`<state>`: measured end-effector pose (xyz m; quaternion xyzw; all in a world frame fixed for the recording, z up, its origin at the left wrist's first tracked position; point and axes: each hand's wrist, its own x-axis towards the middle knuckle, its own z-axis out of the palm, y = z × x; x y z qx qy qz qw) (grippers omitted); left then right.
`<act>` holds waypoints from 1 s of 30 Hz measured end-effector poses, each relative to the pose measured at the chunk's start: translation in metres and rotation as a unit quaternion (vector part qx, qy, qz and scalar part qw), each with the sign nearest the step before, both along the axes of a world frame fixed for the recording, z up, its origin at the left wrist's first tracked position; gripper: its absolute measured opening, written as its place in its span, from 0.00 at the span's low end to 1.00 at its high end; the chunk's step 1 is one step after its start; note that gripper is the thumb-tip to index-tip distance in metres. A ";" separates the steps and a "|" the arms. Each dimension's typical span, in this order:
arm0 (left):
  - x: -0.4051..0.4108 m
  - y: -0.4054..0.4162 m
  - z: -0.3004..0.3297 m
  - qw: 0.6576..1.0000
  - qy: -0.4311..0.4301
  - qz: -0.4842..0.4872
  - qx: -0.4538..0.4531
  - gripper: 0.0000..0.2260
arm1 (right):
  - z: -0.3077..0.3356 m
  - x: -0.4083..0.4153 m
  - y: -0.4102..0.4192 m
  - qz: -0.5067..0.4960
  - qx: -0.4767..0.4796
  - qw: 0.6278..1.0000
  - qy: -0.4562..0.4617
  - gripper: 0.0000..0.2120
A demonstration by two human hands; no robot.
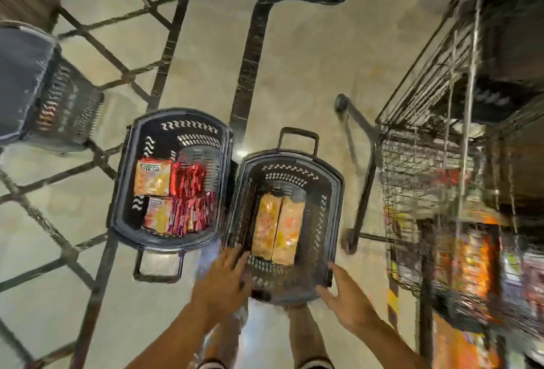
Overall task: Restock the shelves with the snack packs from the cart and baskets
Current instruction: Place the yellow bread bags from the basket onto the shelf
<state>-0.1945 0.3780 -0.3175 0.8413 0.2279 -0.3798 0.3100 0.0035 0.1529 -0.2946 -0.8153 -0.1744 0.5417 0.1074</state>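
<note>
- Dark plastic basket sat between both hands, orange snack packs just beyond the fingers.
- Left hand fingers lay straight on its rim.
- Right hand fingers, apart, touched its corner.

On the floor stand two dark baskets side by side, the left basket holding orange packs and red packs in rows, the near right basket holding two tan packs lying flat, with a wire cart of blurred packs at right.
</note>
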 end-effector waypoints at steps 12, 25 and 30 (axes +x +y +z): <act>0.037 -0.055 -0.252 0.991 0.053 0.114 -0.055 0.34 | -0.308 0.002 0.012 -0.121 -0.012 0.991 0.046 0.30; 0.050 -0.029 -0.390 0.983 0.050 0.160 -0.079 0.33 | -0.548 -0.025 0.037 -0.328 -0.095 0.937 0.076 0.59; 0.044 -0.022 -0.393 0.984 0.013 0.164 -0.065 0.30 | -0.537 -0.034 0.049 -0.333 -0.091 0.938 0.021 0.56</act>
